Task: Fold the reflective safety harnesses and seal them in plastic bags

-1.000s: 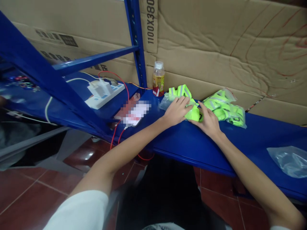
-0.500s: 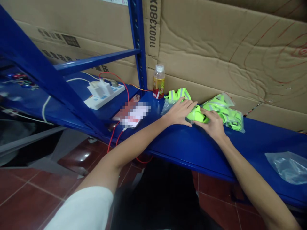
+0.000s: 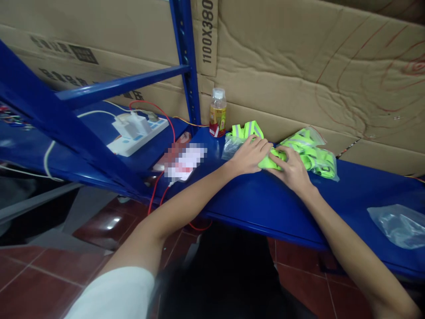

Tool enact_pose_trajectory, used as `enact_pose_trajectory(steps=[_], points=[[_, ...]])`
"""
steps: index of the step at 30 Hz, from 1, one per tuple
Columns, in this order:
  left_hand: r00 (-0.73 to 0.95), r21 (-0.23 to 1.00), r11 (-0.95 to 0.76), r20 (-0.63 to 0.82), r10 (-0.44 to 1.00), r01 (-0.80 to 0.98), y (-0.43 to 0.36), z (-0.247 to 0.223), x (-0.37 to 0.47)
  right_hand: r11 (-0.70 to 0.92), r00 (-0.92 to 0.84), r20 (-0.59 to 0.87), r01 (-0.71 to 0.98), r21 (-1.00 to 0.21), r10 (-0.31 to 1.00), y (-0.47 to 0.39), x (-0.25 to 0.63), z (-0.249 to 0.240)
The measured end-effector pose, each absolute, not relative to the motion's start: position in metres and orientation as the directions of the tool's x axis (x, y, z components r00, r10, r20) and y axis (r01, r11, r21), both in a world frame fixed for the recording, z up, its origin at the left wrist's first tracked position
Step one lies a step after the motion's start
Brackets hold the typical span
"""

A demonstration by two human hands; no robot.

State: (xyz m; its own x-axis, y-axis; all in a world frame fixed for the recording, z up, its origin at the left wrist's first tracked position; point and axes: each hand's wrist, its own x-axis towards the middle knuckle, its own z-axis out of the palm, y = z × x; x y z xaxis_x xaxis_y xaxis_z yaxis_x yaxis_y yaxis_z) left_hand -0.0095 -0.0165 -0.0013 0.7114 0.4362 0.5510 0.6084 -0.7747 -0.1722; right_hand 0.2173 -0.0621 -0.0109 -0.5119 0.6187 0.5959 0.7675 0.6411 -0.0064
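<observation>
Both hands are closed on a folded neon yellow-green reflective strap at the middle of the blue shelf. My left hand lies over its left side with fingers curled, hiding part of it. From the right, my right hand grips the other side between thumb and fingers. Behind my left hand is more green webbing with a silver stripe, beside a clear plastic bag. Just beyond my right hand sits a clear bag of similar green straps.
A bottle with a white cap stands by the cardboard. To the left are a phone on a cable, a white power strip and a blue rack post. A clear plastic bag lies at right.
My fingers have shifted on the strap, which now looks more bunched between the hands. My right fingers are more arched. The whole view has turned slightly.
</observation>
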Motion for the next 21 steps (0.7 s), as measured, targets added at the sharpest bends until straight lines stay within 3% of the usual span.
enact_pose_trajectory(steps=[3,8,12,16,21], points=[[0.725,-0.169,-0.783,0.530,0.439,0.598,-0.018,-0.005,-0.006,0.673,-0.522,0.615,0.739,-0.020,0.591,-0.061,0.212,-0.015],[0.692,-0.106,-0.780,0.546,0.473,0.617,-0.014,-0.014,-0.005,0.765,-0.495,0.648,0.604,-0.222,0.579,-0.064,0.218,-0.007],[0.680,-0.110,-0.776,0.568,0.463,0.621,-0.012,-0.015,-0.009,0.642,-0.245,0.678,0.637,-0.426,0.693,-0.064,0.233,0.001],[0.670,-0.120,-0.767,0.583,0.460,0.630,-0.015,-0.013,-0.008,0.455,-0.138,0.482,0.620,-0.640,0.865,-0.061,0.236,-0.007],[0.663,-0.135,-0.752,0.588,0.463,0.645,-0.025,-0.012,0.001,0.496,-0.086,0.539,0.533,-0.686,0.838,-0.065,0.210,-0.023]])
